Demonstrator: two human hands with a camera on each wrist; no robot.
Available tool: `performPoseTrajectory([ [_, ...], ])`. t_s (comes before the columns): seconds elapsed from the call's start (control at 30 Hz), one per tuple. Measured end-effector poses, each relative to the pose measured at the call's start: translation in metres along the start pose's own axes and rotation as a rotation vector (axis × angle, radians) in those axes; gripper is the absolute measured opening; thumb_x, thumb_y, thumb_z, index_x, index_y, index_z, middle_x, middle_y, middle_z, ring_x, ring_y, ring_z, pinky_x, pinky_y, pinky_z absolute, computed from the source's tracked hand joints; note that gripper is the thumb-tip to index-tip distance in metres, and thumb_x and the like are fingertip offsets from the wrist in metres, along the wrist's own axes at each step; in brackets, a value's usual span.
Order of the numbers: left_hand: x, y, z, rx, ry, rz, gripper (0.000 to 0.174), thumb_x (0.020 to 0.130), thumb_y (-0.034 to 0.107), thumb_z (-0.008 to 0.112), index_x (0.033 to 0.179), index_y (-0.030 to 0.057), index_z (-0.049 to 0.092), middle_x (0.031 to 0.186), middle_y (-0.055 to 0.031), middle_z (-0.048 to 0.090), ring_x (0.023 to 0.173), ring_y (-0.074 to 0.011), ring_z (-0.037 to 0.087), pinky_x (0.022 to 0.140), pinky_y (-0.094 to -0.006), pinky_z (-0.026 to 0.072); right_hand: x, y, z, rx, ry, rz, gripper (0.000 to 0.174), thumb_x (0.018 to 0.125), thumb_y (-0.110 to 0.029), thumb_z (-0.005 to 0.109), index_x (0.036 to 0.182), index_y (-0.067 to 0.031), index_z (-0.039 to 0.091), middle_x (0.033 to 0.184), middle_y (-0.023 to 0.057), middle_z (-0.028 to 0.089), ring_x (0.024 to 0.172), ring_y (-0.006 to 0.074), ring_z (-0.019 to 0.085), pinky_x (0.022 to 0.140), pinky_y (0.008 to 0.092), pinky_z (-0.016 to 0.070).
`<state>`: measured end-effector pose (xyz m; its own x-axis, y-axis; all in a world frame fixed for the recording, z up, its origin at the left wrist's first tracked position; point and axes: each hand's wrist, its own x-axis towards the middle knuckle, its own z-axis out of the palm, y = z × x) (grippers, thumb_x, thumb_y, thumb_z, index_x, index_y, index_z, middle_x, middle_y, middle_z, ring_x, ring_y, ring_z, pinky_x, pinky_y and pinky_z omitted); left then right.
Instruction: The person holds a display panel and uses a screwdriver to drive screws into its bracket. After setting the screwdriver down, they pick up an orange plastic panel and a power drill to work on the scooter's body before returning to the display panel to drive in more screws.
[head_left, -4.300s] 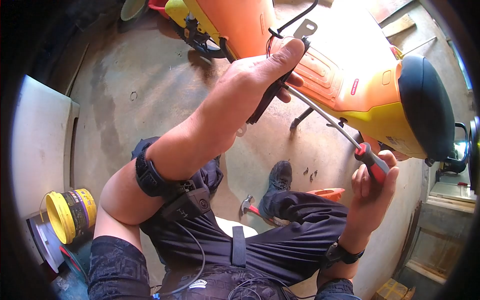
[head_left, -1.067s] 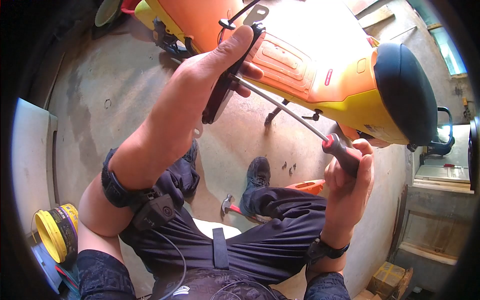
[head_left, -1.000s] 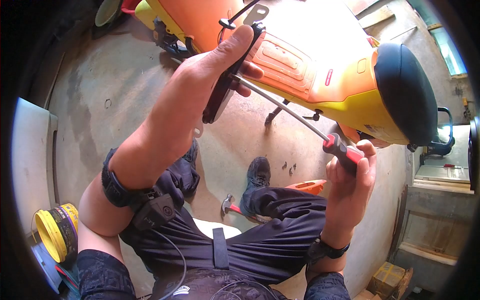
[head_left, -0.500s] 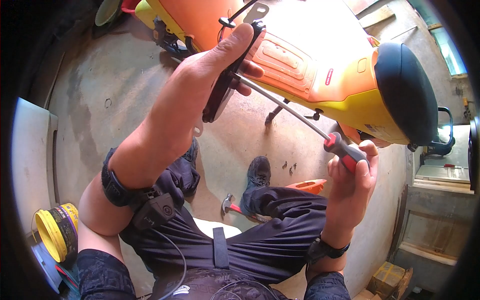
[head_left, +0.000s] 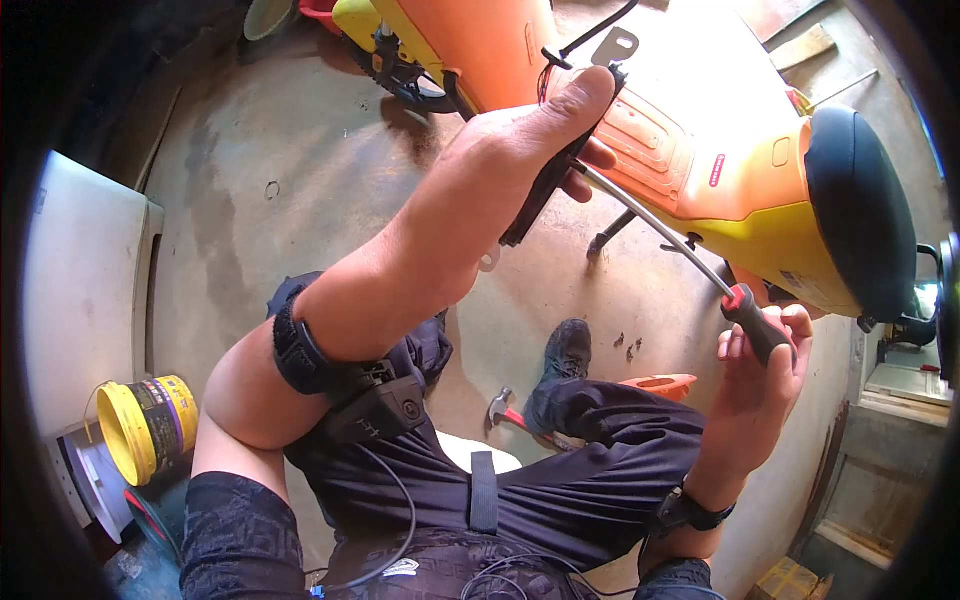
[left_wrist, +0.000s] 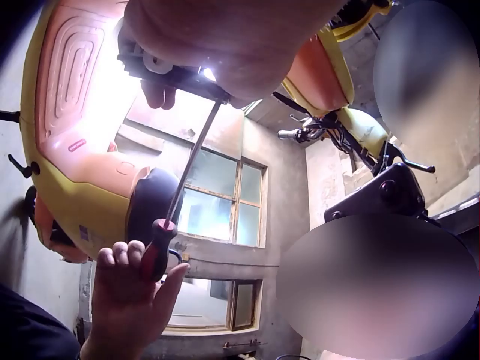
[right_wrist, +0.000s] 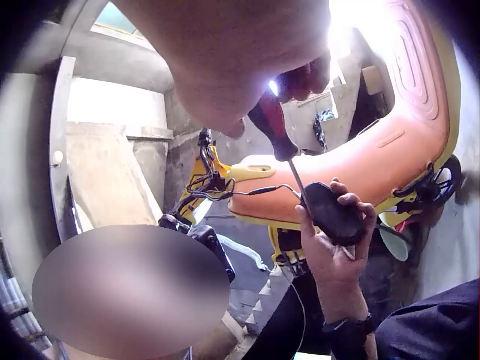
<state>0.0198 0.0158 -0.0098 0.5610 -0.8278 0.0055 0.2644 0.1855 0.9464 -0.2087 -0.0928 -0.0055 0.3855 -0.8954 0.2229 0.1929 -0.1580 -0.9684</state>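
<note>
Gripping a black part (head_left: 540, 200) in curled thumb and fingers, the left hand (head_left: 515, 140) holds it raised before the person, tilted, beside the orange and yellow scooter (head_left: 755, 190). The right hand (head_left: 757, 400) has fingers and thumb closed about the red and black handle of a screwdriver (head_left: 748, 314); firmness of that hold cannot be determined. The screwdriver's shaft slants up to the part, where its end meets the near face; the seating of the tip is not discernible. On the floor below lie a hammer (head_left: 510, 415), beside a shoe (head_left: 567, 350), and an orange piece (head_left: 668, 385). A yellow bucket (head_left: 176, 412) stands tilted at the far left.
</note>
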Motion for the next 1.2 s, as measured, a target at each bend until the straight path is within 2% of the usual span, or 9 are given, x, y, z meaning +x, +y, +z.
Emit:
performPoseTrajectory([
  [0.1, -0.001, 0.002, 0.003, -0.021, 0.013, -0.002, 0.055, 0.096, 0.056, 0.058, 0.114, 0.0051, 0.067, 0.096, -0.0053, 0.068, 0.084, -0.01, 0.06, 0.079, -0.0235, 0.0459, 0.001, 0.002, -0.017, 0.005, -0.037, 0.028, 0.05, 0.1, -0.046, 0.055, 0.124, -0.0046, 0.041, 0.087, 0.0041, 0.054, 0.073, 0.0103, 0.051, 0.069, 0.0236, 0.0413],
  [0.17, -0.002, 0.003, 0.004, -0.041, 0.029, -0.005, 0.057, 0.095, 0.058, 0.06, 0.104, 0.0025, 0.069, 0.092, -0.0046, 0.066, 0.083, -0.011, 0.057, 0.079, -0.0251, 0.045, 0.005, 0.001, -0.039, 0.137, -0.298, 0.226, 0.054, 0.101, -0.048, 0.053, 0.127, -0.0035, 0.039, 0.095, 0.0077, 0.054, 0.078, 0.0132, 0.052, 0.077, 0.0264, 0.0436],
  [0.3, -0.001, 0.002, 0.004, -0.044, 0.034, -0.006, 0.056, 0.095, 0.057, 0.06, 0.102, 0.0028, 0.069, 0.092, -0.0044, 0.065, 0.082, -0.0108, 0.057, 0.078, -0.0251, 0.0447, 0.004, -0.001, -0.03, -0.013, -0.242, 0.232, 0.053, 0.102, -0.046, 0.052, 0.129, -0.0033, 0.039, 0.093, 0.0089, 0.056, 0.078, 0.0143, 0.053, 0.078, 0.0283, 0.0435],
  [0.37, 0.0, 0.001, 0.004, -0.042, 0.035, -0.009, 0.056, 0.095, 0.057, 0.06, 0.102, 0.0029, 0.069, 0.091, -0.0043, 0.065, 0.082, -0.0107, 0.057, 0.077, -0.0251, 0.0445, 0.0, -0.001, -0.002, 0.038, 0.039, 0.059, 0.05, 0.103, -0.047, 0.05, 0.128, -0.0035, 0.041, 0.081, 0.0054, 0.055, 0.072, 0.0126, 0.052, 0.071, 0.0271, 0.0411],
  [0.5, -0.007, 0.0, 0.005, -0.041, 0.037, -0.014, 0.056, 0.095, 0.058, 0.06, 0.102, 0.0031, 0.069, 0.091, -0.0044, 0.065, 0.081, -0.0106, 0.057, 0.077, -0.0248, 0.0441, -0.007, -0.005, -0.003, 0.029, 0.052, 0.035, 0.048, 0.101, -0.043, 0.054, 0.126, -0.0034, 0.042, 0.077, 0.0034, 0.052, 0.07, 0.0121, 0.051, 0.069, 0.0272, 0.0401],
  [0.7, -0.005, 0.0, 0.005, -0.038, 0.037, -0.014, 0.057, 0.094, 0.058, 0.06, 0.102, 0.0028, 0.069, 0.091, -0.0046, 0.066, 0.081, -0.0105, 0.057, 0.077, -0.0247, 0.0442, 0.0, -0.005, -0.037, 0.044, -0.209, 0.288, 0.053, 0.094, -0.039, 0.064, 0.126, -0.0033, 0.041, 0.093, 0.0077, 0.055, 0.073, 0.0146, 0.052, 0.074, 0.0287, 0.0433],
  [0.9, -0.001, 0.003, 0.003, -0.037, 0.04, -0.025, 0.057, 0.095, 0.058, 0.06, 0.103, 0.0027, 0.069, 0.092, -0.0055, 0.066, 0.082, -0.0117, 0.058, 0.078, -0.0254, 0.0453, 0.0, 0.001, -0.006, -0.03, -0.039, -0.023, 0.062, 0.096, -0.054, 0.06, 0.126, -0.0031, 0.042, 0.092, 0.0066, 0.056, 0.071, 0.0118, 0.051, 0.07, 0.0251, 0.0418],
  [1.1, -0.002, 0.003, 0.005, -0.054, 0.038, -0.028, 0.057, 0.095, 0.059, 0.06, 0.103, 0.0029, 0.069, 0.091, -0.0055, 0.066, 0.082, -0.0121, 0.058, 0.079, -0.0254, 0.0455, 0.005, -0.001, -0.041, 0.198, -0.34, 0.247, 0.058, 0.098, -0.048, 0.059, 0.129, -0.0029, 0.04, 0.103, 0.0095, 0.054, 0.08, 0.0134, 0.053, 0.075, 0.0268, 0.0433],
  [1.2, -0.002, 0.001, 0.004, -0.049, 0.032, -0.031, 0.057, 0.095, 0.059, 0.06, 0.104, 0.0032, 0.069, 0.091, -0.0054, 0.066, 0.082, -0.012, 0.058, 0.078, -0.0252, 0.0456, 0.001, -0.004, -0.025, -0.061, -0.21, 0.219, 0.058, 0.099, -0.05, 0.057, 0.13, -0.0026, 0.04, 0.096, 0.0078, 0.055, 0.077, 0.0129, 0.054, 0.073, 0.0275, 0.0444],
])
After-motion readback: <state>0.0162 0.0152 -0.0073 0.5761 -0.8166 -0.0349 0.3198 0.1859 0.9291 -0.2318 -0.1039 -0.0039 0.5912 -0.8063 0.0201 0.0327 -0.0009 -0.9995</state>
